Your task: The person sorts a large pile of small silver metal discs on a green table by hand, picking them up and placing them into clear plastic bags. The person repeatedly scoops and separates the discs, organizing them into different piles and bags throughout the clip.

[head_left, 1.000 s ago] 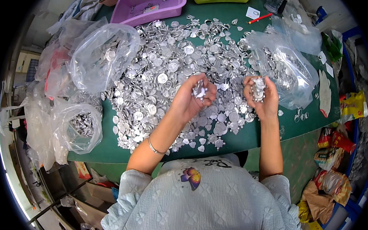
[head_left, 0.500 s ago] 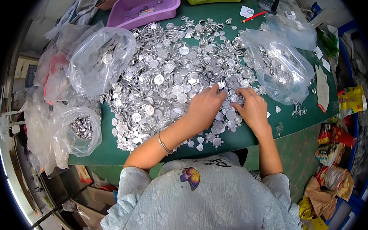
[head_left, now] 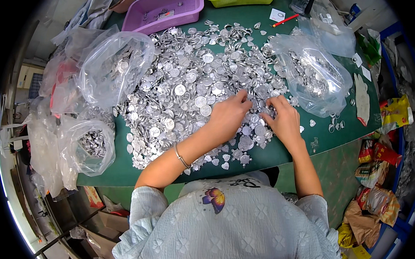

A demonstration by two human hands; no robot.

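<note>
Metal pieces (head_left: 180,90): silver-coloured, heaped on green worktop (head_left: 121,169).
Left hand (head_left: 230,115): over pieces, fingers bent; grip indiscernible.
Right hand (head_left: 286,122): thumb apart from fingers.

We see a purple basket (head_left: 171,22) at eleven o'clock, a red pencil (head_left: 286,20) at one, a white glove (head_left: 361,98) at three.

Bare forearms (head_left: 199,144) reach over the worktop's near edge (head_left: 328,142); left hand (head_left: 230,115) palm down, fingers (head_left: 243,100) curled; right hand (head_left: 287,122) close beside, fingers bent, thumb (head_left: 267,119) apart.
</note>
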